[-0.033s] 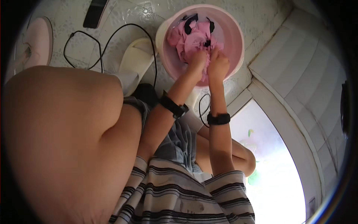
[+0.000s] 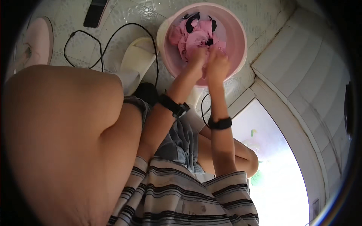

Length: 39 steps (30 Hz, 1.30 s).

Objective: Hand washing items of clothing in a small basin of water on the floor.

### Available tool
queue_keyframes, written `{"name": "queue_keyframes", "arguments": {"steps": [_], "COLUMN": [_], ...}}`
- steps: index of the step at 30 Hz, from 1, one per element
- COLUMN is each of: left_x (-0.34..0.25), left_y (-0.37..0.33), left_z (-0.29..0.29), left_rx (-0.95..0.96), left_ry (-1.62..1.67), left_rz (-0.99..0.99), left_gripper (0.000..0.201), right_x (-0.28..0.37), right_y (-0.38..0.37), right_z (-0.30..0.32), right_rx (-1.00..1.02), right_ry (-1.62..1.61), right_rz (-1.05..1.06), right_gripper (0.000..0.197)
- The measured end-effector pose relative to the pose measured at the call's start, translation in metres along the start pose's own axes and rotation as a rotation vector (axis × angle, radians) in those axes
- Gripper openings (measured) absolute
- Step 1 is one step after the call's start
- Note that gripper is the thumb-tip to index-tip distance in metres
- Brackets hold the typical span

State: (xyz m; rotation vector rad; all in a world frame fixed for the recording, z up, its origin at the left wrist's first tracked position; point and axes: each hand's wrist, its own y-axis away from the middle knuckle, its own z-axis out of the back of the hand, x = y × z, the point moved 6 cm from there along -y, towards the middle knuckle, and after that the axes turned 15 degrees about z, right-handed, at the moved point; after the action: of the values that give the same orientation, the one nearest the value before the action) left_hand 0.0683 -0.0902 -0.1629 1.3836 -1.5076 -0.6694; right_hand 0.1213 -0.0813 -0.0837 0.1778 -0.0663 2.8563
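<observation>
A pink garment point(image 2: 192, 39) with black parts lies bunched and wet-looking in a round pink basin point(image 2: 238, 41). Over the near side of the basin, my left hand point(image 2: 197, 59) is closed on a fold of the garment. Close beside it on the right, my right hand point(image 2: 218, 67) is closed on the same cloth, slightly blurred. The gathered fabric runs between the two hands, and my fingertips are partly hidden. Each forearm wears a black strap.
The basin stands on a patterned tile floor. Left of it are a pale slipper on my foot point(image 2: 137, 58), a looping black cable point(image 2: 101, 52) and a dark phone point(image 2: 95, 13). A pink-and-white object point(image 2: 39, 43) stands far left. A tiled wall point(image 2: 290, 67) and bright doorway point(image 2: 271, 158) lie right.
My right hand and forearm have drawn slightly down and left. My left arm has shifted a little to the left. Both hands stay on the garment.
</observation>
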Motion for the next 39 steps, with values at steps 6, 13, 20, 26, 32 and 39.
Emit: {"name": "queue_keyframes", "arguments": {"steps": [6,13,20,26,32,39], "left_x": [-0.016,-0.028,-0.043,-0.052,-0.058,-0.052], "left_y": [-0.047,-0.015,0.032,-0.001,0.005,0.003], "left_z": [0.011,-0.007,-0.026,-0.016,-0.013,-0.017], "left_rx": [0.079,0.162,-0.043,0.007,0.090,0.144], "left_ry": [-0.033,0.071,-0.156,-0.129,-0.139,-0.140], "left_rz": [-0.237,-0.138,-0.195,-0.296,-0.313,-0.302], "left_gripper": [0.019,0.011,0.019,0.034,0.030,0.024], "right_x": [-0.023,-0.025,-0.111,-0.102,-0.103,-0.094], "right_y": [-0.014,0.011,0.021,0.012,0.007,-0.015], "right_z": [-0.015,-0.010,0.030,0.098,0.150,0.189], "right_rx": [0.000,-0.147,-0.478,-0.748,-0.948,-0.974], "right_ry": [-0.205,-0.222,-1.220,-1.438,-1.745,-1.997], "right_rz": [-0.274,-0.233,-0.877,-0.871,-0.715,-0.606], "right_gripper": [0.045,0.036,0.026,0.031,0.024,0.014]}}
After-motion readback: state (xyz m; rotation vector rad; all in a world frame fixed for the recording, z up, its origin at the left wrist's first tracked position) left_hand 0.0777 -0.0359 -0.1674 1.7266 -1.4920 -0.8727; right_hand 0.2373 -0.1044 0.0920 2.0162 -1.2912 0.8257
